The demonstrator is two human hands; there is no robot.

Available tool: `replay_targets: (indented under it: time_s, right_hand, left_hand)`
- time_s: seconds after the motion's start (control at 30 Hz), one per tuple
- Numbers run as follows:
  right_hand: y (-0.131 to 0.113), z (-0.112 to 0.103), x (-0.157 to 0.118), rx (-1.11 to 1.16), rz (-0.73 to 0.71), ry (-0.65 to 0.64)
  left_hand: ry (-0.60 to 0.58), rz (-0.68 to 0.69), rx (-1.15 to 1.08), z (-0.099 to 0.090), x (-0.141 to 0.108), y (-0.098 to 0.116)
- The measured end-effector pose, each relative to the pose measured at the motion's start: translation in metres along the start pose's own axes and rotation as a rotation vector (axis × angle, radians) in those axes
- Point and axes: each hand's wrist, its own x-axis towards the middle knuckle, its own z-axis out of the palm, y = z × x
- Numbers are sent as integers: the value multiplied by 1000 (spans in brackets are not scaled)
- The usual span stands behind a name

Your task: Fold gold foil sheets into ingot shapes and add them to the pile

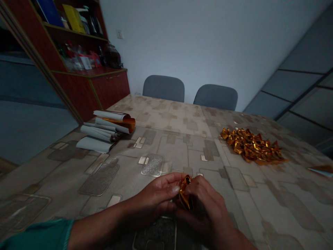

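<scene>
1. The piece of gold foil (184, 197) is at the lower centre of the frame, held between the two hands above the tabletop (174, 139).
2. Its long axis runs roughly up and down the frame, with a slight bend in the middle. The narrow, rolled end points towards the top of the frame and shows a small dark opening; the wider, folded part points towards the bottom edge.
3. The left hand (162, 191) pinches the foil from the left side, its thumb lying along it near the rolled end.
4. The right hand (209, 201) is curled and grips the foil from the right; its fingertips are mostly hidden.
5. The foil's lower end sinks into shadow between the palms, so its full outline is hard to make out.
6. At the right of the frame lies a cluster of folded gold pieces (251, 146), packed so closely that single pieces are hard to tell apart.
7. At the left, a stack of folded sheets (104, 133) has curled edges, gold showing inside the upper ones.
8. A flat, pointed piece (322, 169) is cut off by the right edge.
9. A green sleeve (44, 236) is cropped at lower left.
</scene>
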Motion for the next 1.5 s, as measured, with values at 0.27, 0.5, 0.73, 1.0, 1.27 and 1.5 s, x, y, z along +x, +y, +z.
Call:
replay_targets:
  time_s: [0.27, 0.5, 0.73, 1.0, 1.27, 1.5]
  right_hand:
    - [0, -7, -3, 13, -49, 9]
    - [3, -7, -7, 63, -18, -13]
    - [3, 7, -9, 529, 577, 101]
    - [3, 19, -6, 471, 719, 71]
    - [4, 20, -6, 463, 683, 96]
    - [6, 21, -8, 558, 700, 88]
  left_hand:
    - [19, 7, -67, 3, -1, 9]
    - [-38, -45, -85, 2, -2, 8]
    - [-50, 35, 21, 1, -1, 6]
    - [-107, 45, 67, -3, 1, -3]
    - [-128, 37, 17, -2, 1, -4]
    - [-112, 27, 42, -7, 3, -5]
